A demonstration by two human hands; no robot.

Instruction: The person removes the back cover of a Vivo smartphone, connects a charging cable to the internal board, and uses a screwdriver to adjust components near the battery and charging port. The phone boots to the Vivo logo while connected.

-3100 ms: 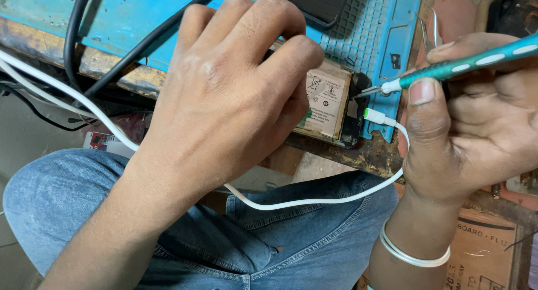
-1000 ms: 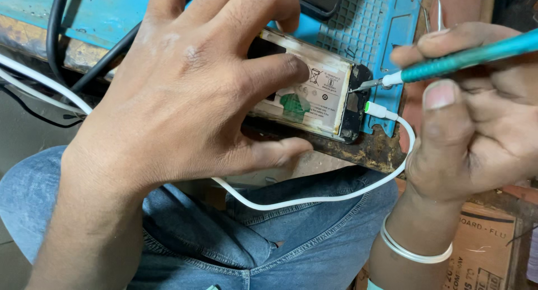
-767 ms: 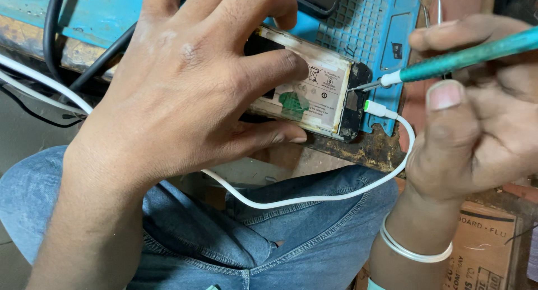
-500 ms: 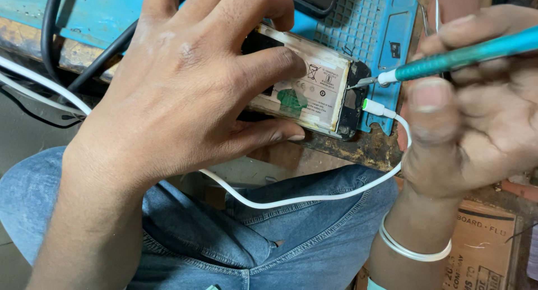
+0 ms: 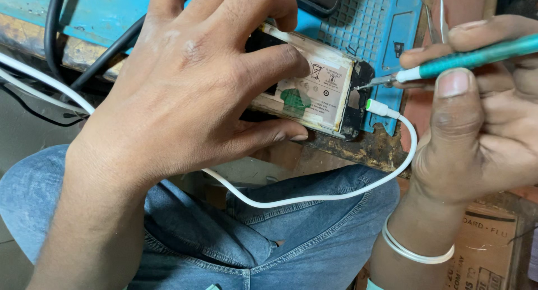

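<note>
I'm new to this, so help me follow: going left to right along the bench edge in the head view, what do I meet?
Black cables → left hand → opened phone → white plug → screwdriver in the right hand.

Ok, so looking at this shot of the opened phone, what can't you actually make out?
Head view only:
- Most of the opened phone: covered by the left hand.
- Screwdriver tip's exact contact point: too small to tell.
- Screwdriver's handle end: cut off by the right edge, partly wrapped by the right hand.
- White cable: its far end passes behind the left wrist.
</note>
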